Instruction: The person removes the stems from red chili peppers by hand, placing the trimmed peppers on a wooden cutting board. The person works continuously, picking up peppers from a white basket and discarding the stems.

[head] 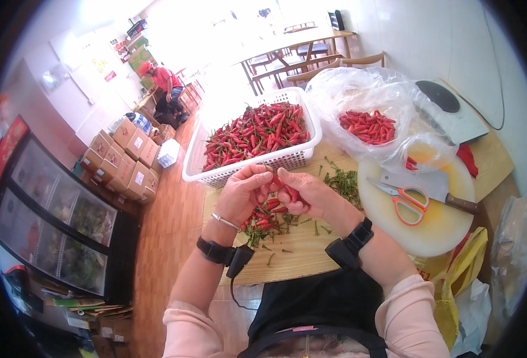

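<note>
Both my hands meet above the wooden table (299, 264). My right hand (306, 190) is closed around red chili peppers (292, 193). The fingertips of my left hand (251, 181) pinch at a green stem by the right thumb. Below them lies a small pile of red chilies (263, 219) with green stems around it. More loose stems (341, 181) are heaped to the right. Beyond my hands stands a white perforated plastic basket (250, 163) full of stemmed red chilies (263, 129). Right of it, a clear plastic bag (335, 89) holds red chilies (368, 127).
On the right, a round cutting board (380, 232) bears orange-handled scissors (411, 206) and a cleaver (438, 188). A scale (474, 129) stands behind. A yellow bag (447, 295) hangs at the table's right. Cardboard boxes (124, 174) and a glass-door fridge (57, 219) are left; a person (167, 85) sits far back.
</note>
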Demonstrator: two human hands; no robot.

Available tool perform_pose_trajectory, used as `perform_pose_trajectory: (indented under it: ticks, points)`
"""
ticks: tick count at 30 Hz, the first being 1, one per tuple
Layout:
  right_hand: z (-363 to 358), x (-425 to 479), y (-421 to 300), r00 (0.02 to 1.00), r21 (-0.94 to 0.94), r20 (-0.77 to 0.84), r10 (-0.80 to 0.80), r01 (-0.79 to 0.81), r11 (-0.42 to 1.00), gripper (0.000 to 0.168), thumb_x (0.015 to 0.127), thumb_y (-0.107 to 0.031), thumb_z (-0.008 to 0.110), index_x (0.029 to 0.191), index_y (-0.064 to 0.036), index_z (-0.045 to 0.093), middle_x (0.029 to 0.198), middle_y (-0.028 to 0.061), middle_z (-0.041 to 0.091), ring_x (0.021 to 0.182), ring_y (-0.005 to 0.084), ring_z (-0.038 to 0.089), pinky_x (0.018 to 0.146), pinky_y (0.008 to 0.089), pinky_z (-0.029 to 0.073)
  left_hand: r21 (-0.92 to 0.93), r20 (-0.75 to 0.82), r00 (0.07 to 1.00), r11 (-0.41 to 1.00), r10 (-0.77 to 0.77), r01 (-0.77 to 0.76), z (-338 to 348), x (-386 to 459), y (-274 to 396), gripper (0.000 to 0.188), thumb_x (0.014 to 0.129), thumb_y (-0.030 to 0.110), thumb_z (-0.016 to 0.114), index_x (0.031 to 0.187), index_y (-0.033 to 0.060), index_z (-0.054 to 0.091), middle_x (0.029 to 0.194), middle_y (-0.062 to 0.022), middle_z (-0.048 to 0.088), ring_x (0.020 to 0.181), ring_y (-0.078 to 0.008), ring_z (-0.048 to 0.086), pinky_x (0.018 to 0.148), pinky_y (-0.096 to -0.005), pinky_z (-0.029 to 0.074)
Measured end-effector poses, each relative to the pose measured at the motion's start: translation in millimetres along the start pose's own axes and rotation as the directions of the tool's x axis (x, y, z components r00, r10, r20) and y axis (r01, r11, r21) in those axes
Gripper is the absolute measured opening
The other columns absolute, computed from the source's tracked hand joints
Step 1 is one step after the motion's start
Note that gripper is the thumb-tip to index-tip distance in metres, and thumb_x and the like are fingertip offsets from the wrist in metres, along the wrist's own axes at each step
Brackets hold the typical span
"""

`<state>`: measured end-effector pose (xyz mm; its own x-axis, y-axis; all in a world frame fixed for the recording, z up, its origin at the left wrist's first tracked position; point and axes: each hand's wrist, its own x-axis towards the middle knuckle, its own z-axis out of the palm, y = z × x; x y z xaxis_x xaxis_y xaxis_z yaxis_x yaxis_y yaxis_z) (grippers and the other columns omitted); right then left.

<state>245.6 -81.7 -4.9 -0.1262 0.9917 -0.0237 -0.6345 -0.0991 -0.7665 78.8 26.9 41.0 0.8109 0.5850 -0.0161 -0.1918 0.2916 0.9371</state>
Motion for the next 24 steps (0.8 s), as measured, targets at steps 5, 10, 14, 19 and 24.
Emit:
perform_pose_trajectory:
  ticks: [5,10,14,19,24]
  points:
    - [1,1,1,0.996,0.002,0.087,-0.003,0.003,1.000,0.042,0.100,-0.046,0.057,0.093,-0.004,0.061,0.062,-0.0010,0.048,0.041,0.0051,0.033,0.036,0.0207,0.023,-0.044,-0.013,1.000,0.999,-0.012,0.012,6,-4,-5,0.002,0.094,0.006,0.067,0.094,0.0051,0.066,0.081,-0.0028,0.067,0.064,-0.0090,0.060,0.055,-0.0206,0.046]
    - [10,-5,-1,1.000,0.047,0.005,-0.012,0.012,0.999,0.036,0.101,-0.038,0.059,0.087,-0.005,0.060,0.061,-0.0017,0.049,0.041,0.0045,0.034,0.036,0.0204,0.024,0.466,-0.128,0.868,0.801,0.480,-0.375,29,-6,-14,0.005,0.091,0.000,0.068,0.089,0.0043,0.065,0.078,0.0016,0.063,0.061,-0.0036,0.055,0.053,-0.0192,0.043]
    - [32,-24,-37,0.978,-0.211,-0.133,-0.162,0.132,0.968,0.032,0.100,-0.034,0.061,0.083,-0.006,0.061,0.059,-0.0004,0.048,0.041,0.0058,0.037,0.036,0.0229,0.027,0.629,-0.087,0.815,0.666,0.572,-0.401,26,-5,-13,0.004,0.091,-0.001,0.067,0.091,0.0017,0.064,0.076,0.0029,0.062,0.063,-0.0016,0.054,0.054,-0.0187,0.043]
    - [3,-40,-116,0.416,-0.995,-0.080,-0.906,-0.092,0.046,0.040,0.097,-0.040,0.061,0.089,-0.003,0.070,0.069,0.0157,0.067,0.058,0.0277,0.064,0.056,0.0410,0.049,0.752,0.100,0.925,0.581,0.366,-0.311,4,-16,-12,0.018,0.087,0.001,0.068,0.105,-0.0007,0.069,0.088,-0.0068,0.073,0.080,-0.0104,0.068,0.072,-0.0254,0.054]
    - [-72,-79,-160,0.483,-0.738,-0.119,-0.867,-0.628,-0.249,0.032,0.093,-0.032,0.060,0.111,-0.008,0.071,0.115,0.0157,0.067,0.102,0.0337,0.066,0.087,0.0434,0.052,0.896,0.046,0.924,0.393,0.380,-0.206,-9,-4,0,0.017,0.088,0.008,0.066,0.103,0.0036,0.073,0.090,-0.0136,0.073,0.077,-0.0199,0.070,0.073,-0.0313,0.055]
